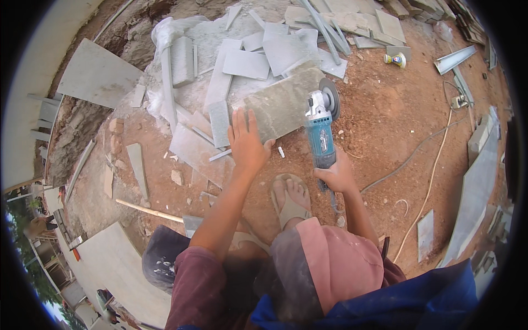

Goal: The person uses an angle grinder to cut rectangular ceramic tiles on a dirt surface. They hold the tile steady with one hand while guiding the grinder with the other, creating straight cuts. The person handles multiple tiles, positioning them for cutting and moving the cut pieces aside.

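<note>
My right hand point(336, 171) is wrapped round the dark rear end of a teal angle grinder point(320, 137). The grinder's grey disc point(330, 99) stands on edge at the right end of a grey-brown stone slab point(280, 103); I cannot tell whether it touches the stone or spins. My left hand point(247, 142) lies flat on the slab's left end, fingers stretched out and thumb spread along the near edge. Beneath and beside the slab lie pale cut tiles, among them a narrow strip point(219, 122) next to my left fingertips.
Cut stone offcuts point(247, 63) are heaped beyond the slab. Cables point(426, 201) trail over the reddish dirt at right, near a metal channel point(455, 59) and a small tin point(395, 60). My sandalled foot point(291, 199) is close below the slab. A wooden stick point(148, 210) lies at left.
</note>
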### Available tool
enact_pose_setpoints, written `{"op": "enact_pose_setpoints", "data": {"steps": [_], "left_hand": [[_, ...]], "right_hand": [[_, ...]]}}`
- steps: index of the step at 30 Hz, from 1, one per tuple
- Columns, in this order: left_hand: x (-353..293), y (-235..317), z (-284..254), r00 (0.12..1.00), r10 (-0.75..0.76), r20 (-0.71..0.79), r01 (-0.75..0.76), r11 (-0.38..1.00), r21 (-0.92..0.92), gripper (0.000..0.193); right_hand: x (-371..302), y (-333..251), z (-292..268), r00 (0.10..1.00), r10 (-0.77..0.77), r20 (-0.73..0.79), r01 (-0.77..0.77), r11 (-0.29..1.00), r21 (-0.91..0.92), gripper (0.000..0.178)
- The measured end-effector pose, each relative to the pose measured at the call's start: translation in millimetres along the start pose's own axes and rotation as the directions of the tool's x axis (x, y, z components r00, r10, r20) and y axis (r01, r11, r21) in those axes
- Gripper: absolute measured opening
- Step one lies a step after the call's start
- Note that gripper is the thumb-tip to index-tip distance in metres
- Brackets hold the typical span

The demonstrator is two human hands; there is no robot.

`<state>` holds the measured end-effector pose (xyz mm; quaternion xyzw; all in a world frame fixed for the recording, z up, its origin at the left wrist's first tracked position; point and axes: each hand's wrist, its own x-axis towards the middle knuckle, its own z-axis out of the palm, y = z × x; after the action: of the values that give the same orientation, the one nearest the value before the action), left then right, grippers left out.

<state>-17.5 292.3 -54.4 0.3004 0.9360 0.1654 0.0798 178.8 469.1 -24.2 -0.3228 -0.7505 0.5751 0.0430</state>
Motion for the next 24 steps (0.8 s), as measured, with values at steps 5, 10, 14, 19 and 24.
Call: {"op": "enact_pose_setpoints", "data": {"steps": [5,10,14,19,24], "left_hand": [[12,-13,18,0.984,0.098,0.145,-0.104,0.994,0.034,0.099],[16,-12,10,0.975,0.102,0.196,-0.117,0.991,0.063,0.102],[19,-19,14,0.973,0.126,0.196,-0.147,0.984,0.1,0.105],[19,-16,11,0.972,0.124,0.197,-0.159,0.972,0.175,0.098],[20,-12,11,0.973,0.123,0.194,-0.157,0.972,0.173,0.092]], "right_hand": [[50,-2,27,0.993,-0.064,0.101,0.07,0.996,-0.059,0.057],[81,-16,47,0.987,-0.084,0.138,0.099,0.99,-0.101,0.061],[99,-1,63,0.979,-0.119,0.167,0.137,0.986,-0.097,0.059],[104,-11,66,0.981,-0.039,0.189,0.073,0.982,-0.176,0.067],[103,-14,65,0.988,-0.026,0.153,0.053,0.983,-0.174,0.067]]}}
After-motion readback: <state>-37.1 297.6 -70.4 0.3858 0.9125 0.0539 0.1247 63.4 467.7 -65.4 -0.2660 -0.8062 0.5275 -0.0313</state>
